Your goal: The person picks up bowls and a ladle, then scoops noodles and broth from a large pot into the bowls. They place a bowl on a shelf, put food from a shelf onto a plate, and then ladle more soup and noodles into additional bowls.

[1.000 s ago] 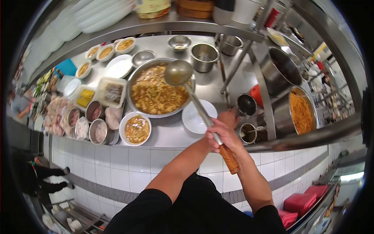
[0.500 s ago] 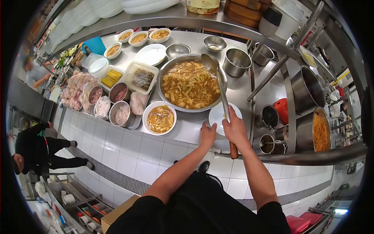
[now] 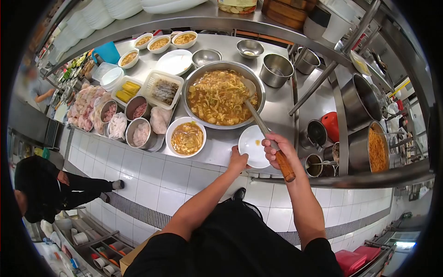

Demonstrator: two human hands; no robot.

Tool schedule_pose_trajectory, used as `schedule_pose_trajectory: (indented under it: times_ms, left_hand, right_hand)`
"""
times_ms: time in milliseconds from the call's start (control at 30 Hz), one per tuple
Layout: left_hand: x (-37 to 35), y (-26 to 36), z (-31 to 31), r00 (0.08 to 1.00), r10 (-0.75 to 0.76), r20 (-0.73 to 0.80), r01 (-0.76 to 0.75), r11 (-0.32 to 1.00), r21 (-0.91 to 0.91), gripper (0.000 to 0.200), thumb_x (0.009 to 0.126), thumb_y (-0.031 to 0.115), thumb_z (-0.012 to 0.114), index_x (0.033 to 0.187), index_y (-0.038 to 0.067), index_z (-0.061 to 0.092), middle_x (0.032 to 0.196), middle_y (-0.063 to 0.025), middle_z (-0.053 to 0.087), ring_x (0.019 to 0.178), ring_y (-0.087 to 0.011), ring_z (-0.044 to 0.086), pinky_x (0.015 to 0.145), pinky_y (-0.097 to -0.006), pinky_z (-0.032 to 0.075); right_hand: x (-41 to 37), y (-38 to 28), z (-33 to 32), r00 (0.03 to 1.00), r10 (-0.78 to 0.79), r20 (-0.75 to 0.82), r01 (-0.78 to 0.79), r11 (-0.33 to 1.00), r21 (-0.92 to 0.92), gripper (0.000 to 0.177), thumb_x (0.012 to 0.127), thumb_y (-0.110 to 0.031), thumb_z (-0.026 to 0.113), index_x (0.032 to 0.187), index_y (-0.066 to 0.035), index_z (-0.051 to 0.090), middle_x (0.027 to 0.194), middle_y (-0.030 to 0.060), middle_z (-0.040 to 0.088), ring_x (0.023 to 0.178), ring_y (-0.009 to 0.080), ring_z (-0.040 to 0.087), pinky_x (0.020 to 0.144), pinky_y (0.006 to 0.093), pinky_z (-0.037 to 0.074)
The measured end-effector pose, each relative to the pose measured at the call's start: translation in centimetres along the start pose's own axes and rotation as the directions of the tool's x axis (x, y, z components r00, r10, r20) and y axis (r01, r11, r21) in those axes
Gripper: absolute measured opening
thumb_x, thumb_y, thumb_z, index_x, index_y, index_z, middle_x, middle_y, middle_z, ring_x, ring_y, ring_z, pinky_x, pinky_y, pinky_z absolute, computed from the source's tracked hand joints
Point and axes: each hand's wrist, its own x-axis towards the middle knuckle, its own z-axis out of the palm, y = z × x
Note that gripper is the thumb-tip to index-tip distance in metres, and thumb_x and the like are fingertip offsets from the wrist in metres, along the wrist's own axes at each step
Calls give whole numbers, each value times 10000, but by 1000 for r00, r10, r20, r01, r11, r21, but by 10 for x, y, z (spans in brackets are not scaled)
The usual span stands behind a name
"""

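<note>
My right hand (image 3: 280,151) is wrapped around the wooden-ended handle of a long metal ladle (image 3: 259,119). The ladle's bowl lies in the thick brown noodle soup (image 3: 217,99), at the right side of a wide steel basin (image 3: 185,107). With its fingers at the rim, my left hand (image 3: 238,159) grips the near left side of a white bowl (image 3: 254,144), which has a small smear of soup inside. Left of it stands another white bowl, filled with soup (image 3: 187,138).
Several filled bowls (image 3: 159,44) stand at the back. Left are a shrimp basket (image 3: 162,87), steel pots of raw meat (image 3: 139,132) and a meat pile (image 3: 85,108). A steel pot (image 3: 277,70) stands right, below an overhead shelf (image 3: 203,21). One person (image 3: 46,184) is behind at left.
The ladle's bowl has gone down into the soup and its handle has swung lower. My left hand has closed on the white bowl's rim. The person at left has moved.
</note>
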Motion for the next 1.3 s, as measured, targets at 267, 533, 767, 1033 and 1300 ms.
schedule_pose_trajectory:
  times_ms: [267,533,767,1033,1300]
  left_hand:
    - [-60,7,-53,973,-101,209,145,968,-206,667,827,58,415,1449,92,178,1333,-202,436,1067,-337,613,666,-404,617]
    - [-97,8,-93,979,-140,145,184,914,-361,601,930,183,439,1480,144,200,1366,-180,422,1141,-340,567,717,-486,608]
    - [-116,20,-107,998,-36,47,53,896,-442,565,975,278,435,1461,90,218,1330,-169,468,1107,-296,596,733,-448,603]
    - [-100,81,-138,971,171,-170,-232,848,-476,579,986,415,417,1428,74,264,1245,-156,542,997,-249,655,663,-384,605]
    - [-26,165,-131,855,337,-394,-459,847,-269,516,988,433,407,1388,122,307,1194,-132,565,909,-230,669,552,-339,563]
  right_hand:
    - [-21,-3,-7,988,26,151,-55,981,188,56,955,-158,501,929,-143,454,697,31,526,431,86,471,326,234,387]
    - [-41,-14,14,978,-8,207,-26,986,164,181,972,-190,463,1112,-96,527,692,17,525,423,78,465,321,224,396]
    - [-34,-8,10,982,0,190,-35,983,181,193,975,-205,459,1118,-95,528,691,16,523,420,85,467,333,231,407]
    - [-55,-19,23,978,-4,207,-32,984,173,217,976,-203,446,1115,-57,526,694,19,517,423,87,471,334,239,415]
    - [-103,-34,63,957,-88,278,38,983,181,335,985,-175,396,1255,10,467,720,64,486,420,104,476,324,256,438]
